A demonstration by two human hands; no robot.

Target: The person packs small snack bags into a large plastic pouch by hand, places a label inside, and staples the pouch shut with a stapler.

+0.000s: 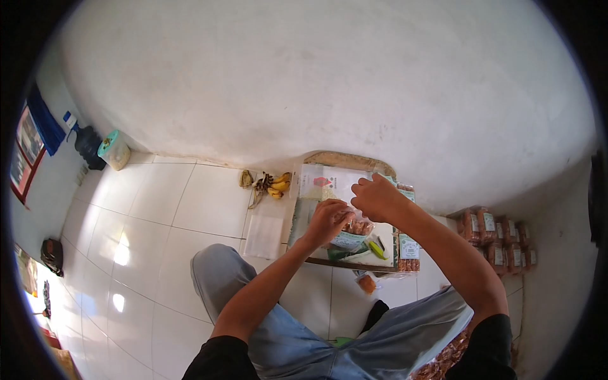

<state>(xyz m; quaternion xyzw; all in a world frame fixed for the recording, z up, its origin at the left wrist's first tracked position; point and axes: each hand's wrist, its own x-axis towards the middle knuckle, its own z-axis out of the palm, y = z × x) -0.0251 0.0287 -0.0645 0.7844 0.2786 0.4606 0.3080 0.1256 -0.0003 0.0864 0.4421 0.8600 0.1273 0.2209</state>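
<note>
My left hand (pixel 328 220) is closed around the gathered top of a clear plastic bag (pixel 356 233) with brown pieces inside and a pale green label. Just above and to the right, my right hand (pixel 379 197) has its fingers pinched together; whatever they hold is too small to make out. The bag sits over a low table (pixel 309 229) in front of my legs. Close to the bag on the tabletop is a bright green and black tool (pixel 379 248). Labelled packs (pixel 408 248) of brown pieces line the table's right side.
Bananas (pixel 278 185) and a clear plastic sheet or container (pixel 265 235) lie on the tiles left of the table. Several filled packs (pixel 486 225) are stacked by the right wall. A small orange-brown packet (pixel 366 282) is on the floor near my foot. More brown pieces (pixel 446 356) lie beside my right leg.
</note>
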